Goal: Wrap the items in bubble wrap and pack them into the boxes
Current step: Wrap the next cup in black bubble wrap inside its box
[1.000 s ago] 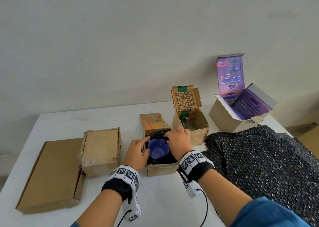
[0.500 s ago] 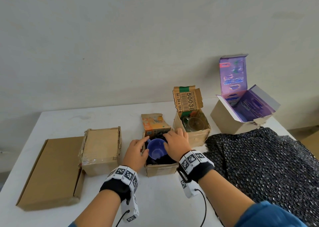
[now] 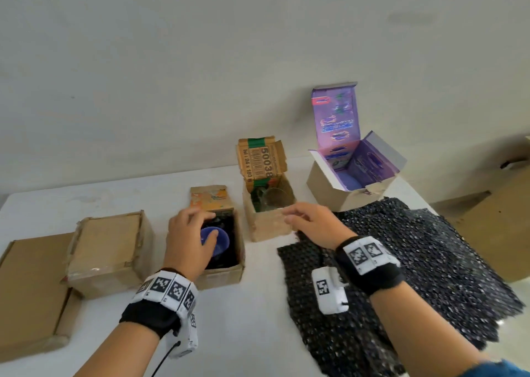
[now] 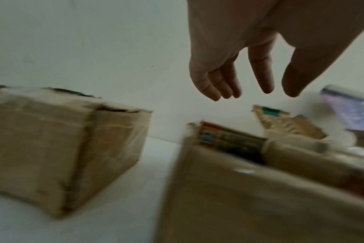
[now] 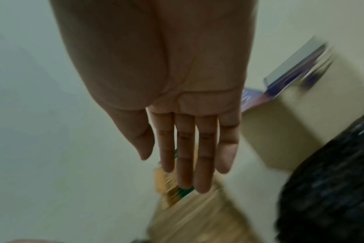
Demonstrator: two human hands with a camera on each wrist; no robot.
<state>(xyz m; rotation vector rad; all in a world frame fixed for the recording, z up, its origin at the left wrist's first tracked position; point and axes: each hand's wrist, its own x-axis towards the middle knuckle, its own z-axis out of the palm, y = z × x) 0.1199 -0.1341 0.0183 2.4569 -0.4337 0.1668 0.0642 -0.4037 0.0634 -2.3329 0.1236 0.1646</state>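
The small open box (image 3: 220, 270) in the middle of the bench (image 3: 243, 319) serves as the landmark: a blue cup (image 3: 215, 240) sits inside it on dark wrap, mouth facing up and toward the viewer. The left hand (image 3: 190, 241) hangs directly over this box, fingers loosely spread and holding nothing; from the head view the thumb overlaps the cup's rim, though whether it touches cannot be told, and the left wrist view shows the fingers relaxed and apart in the air. The right hand (image 3: 311, 223) is to the right of the box, flat and empty with fingers straight and together, over the near edge of the taller box (image 3: 268, 218) that holds clear glassware, and above the near-left corner of the black bubble wrap (image 3: 415, 262). The left hand is thus plainly nearer the cup, which lies straight below it, and the box's flap (image 3: 210, 200) stands up behind. Judging by this, the cup looks packed, and closing that flap forward is the likely next move. Left of the landmark, a closed brown box (image 3: 109, 250) stands just beside it, leaving little side room; the bench in front is open. The purple carton (image 3: 352, 175) stands well to the right, lid up.
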